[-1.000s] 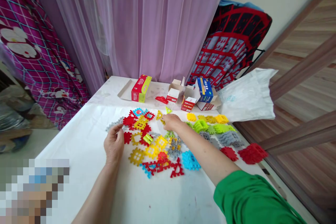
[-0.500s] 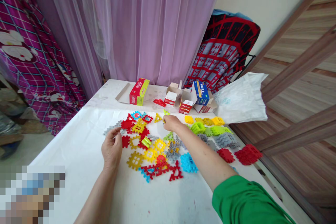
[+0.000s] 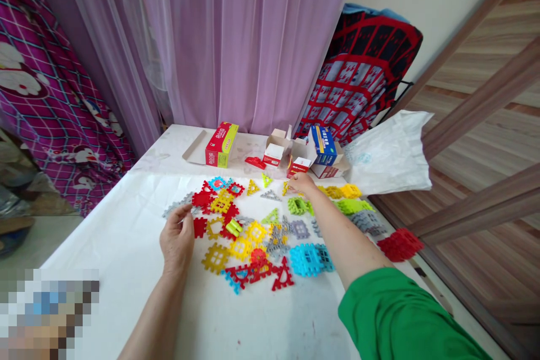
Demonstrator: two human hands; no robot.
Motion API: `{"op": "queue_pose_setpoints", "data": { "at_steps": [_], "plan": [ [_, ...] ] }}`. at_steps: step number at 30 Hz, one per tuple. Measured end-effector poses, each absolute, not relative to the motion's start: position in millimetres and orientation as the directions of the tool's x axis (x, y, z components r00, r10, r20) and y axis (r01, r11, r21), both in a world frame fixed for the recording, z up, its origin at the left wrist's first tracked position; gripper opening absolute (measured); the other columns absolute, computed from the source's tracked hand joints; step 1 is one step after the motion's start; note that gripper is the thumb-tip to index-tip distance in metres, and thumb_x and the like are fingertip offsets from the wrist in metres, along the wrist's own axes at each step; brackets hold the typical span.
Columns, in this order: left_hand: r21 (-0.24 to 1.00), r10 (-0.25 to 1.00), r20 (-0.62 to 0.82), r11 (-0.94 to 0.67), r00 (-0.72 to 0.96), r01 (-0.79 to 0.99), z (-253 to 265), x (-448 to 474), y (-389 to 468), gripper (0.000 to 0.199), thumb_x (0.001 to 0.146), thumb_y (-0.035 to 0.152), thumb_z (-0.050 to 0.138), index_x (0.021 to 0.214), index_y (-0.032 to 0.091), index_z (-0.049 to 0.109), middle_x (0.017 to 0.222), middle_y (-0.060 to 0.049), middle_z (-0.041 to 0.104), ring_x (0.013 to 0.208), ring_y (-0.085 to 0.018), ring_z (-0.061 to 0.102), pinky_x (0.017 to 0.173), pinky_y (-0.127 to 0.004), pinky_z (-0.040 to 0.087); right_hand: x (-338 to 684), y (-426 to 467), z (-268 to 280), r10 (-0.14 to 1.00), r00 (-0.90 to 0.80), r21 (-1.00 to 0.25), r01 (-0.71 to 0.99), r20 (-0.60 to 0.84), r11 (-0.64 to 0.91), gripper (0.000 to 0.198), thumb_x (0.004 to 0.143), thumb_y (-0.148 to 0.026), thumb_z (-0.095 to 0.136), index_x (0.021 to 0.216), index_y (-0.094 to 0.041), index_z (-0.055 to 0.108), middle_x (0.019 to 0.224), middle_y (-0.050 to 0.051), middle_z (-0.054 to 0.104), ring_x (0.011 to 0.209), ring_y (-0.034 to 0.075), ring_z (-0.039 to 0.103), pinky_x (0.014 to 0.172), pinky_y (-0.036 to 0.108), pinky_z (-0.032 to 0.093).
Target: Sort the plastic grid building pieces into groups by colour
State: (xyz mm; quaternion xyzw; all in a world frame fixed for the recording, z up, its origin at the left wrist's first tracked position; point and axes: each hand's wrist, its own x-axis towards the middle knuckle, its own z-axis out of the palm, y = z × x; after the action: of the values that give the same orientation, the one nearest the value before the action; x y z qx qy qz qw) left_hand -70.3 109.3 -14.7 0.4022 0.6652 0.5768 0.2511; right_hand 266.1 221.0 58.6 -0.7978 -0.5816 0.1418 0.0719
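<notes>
Right hand: fingertips pinched together at a yellow piece [image 3: 286,187], toward the far side of the counter [image 3: 240,320]; gripping or merely touching, I cannot tell.
Left hand [image 3: 177,239]: partly open, loosely curled, just beside a red square [image 3: 199,228] at the pile's left side.
Gap between hands: gray triangle [image 3: 270,196] and yellow triangle [image 3: 252,187], lying flat and apart.
Left edge: broad white surface separates it from the left hand.
Right edge: red stack [image 3: 399,244] just beside it; white bag [image 3: 390,152] reaches past it.
Far edge: opened boxes [image 3: 221,145] stand along it, near the right hand [image 3: 302,184].
Near side: white surface below the blue stack [image 3: 306,259].
</notes>
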Motion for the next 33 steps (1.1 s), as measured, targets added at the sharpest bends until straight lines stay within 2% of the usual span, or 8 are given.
{"op": "queue_pose_setpoints", "data": {
  "at_steps": [4,7,11,15,24,29,33],
  "plan": [
    [0.962,0.823,0.158,-0.005,-0.545,0.271,-16.1,-70.7,110.0,0.035,0.076,0.042,0.052,0.099,0.021,0.069,0.096,-0.004,0.073,0.091,-0.021,0.066,0.085,-0.034,0.049,272.7,219.2,69.1,0.946,0.290,-0.104,0.946,-0.146,-0.306,0.017,0.076,-0.020,0.066,0.090,-0.016,0.074,0.099,0.013,0.073,0.102,0.027,0.067,0.086,0.033,0.051],
    [0.965,0.823,0.151,-0.003,-0.547,0.263,-15.2,-70.4,109.9,0.036,0.076,0.041,0.052,0.100,0.021,0.069,0.098,-0.005,0.073,0.092,-0.021,0.065,0.086,-0.034,0.048,271.4,215.8,72.7,0.955,0.247,-0.012,0.968,-0.162,-0.252,0.027,0.076,-0.021,0.067,0.102,-0.020,0.075,0.117,0.012,0.069,0.114,0.028,0.061,0.093,0.033,0.048],
    [0.968,0.824,0.115,0.033,-0.554,0.249,-12.4,-69.2,108.7,0.037,0.075,0.041,0.051,0.100,0.021,0.070,0.094,-0.004,0.072,0.084,-0.020,0.064,0.080,-0.033,0.049,267.3,213.2,72.1,0.952,0.153,0.053,0.988,-0.265,-0.144,0.040,0.069,-0.024,0.076,0.107,-0.032,0.074,0.121,0.002,0.069,0.112,0.023,0.062,0.091,0.029,0.048],
    [0.969,0.820,0.080,0.069,-0.567,0.237,-11.1,-68.3,108.0,0.036,0.075,0.042,0.052,0.099,0.022,0.070,0.085,-0.002,0.071,0.071,-0.017,0.061,0.066,-0.029,0.048,264.1,214.5,72.6,0.932,0.108,0.097,0.992,-0.345,-0.079,0.046,0.065,-0.022,0.078,0.109,-0.035,0.074,0.120,0.000,0.070,0.109,0.021,0.064,0.089,0.027,0.048],
    [0.967,0.821,0.108,0.043,-0.561,0.249,-11.6,-68.0,107.4,0.036,0.076,0.042,0.052,0.099,0.021,0.070,0.086,-0.002,0.072,0.068,-0.016,0.061,0.063,-0.027,0.048,251.6,220.1,70.5,0.937,0.045,0.120,0.993,-0.348,-0.003,0.045,0.069,-0.015,0.074,0.111,-0.031,0.073,0.121,0.003,0.069,0.109,0.022,0.064,0.086,0.026,0.048],
    [0.962,0.818,0.149,0.010,-0.556,0.273,-14.1,-69.4,109.2,0.033,0.078,0.040,0.052,0.098,0.021,0.070,0.091,-0.003,0.073,0.081,-0.019,0.066,0.076,-0.031,0.051,240.4,217.8,70.2,0.958,0.030,0.093,0.996,-0.286,-0.004,0.040,0.077,-0.018,0.068,0.116,-0.028,0.071,0.123,0.007,0.068,0.111,0.026,0.063,0.088,0.031,0.049],
    [0.952,0.818,0.201,-0.032,-0.539,0.305,-18.3,-70.9,110.1,0.031,0.078,0.040,0.053,0.098,0.022,0.069,0.094,-0.003,0.074,0.088,-0.020,0.067,0.084,-0.033,0.051,208.1,211.8,70.1,0.977,-0.045,0.023,0.998,-0.208,0.051,0.035,0.086,-0.027,0.059,0.120,-0.030,0.068,0.129,0.005,0.065,0.117,0.024,0.059,0.092,0.030,0.045]
  ]
}}
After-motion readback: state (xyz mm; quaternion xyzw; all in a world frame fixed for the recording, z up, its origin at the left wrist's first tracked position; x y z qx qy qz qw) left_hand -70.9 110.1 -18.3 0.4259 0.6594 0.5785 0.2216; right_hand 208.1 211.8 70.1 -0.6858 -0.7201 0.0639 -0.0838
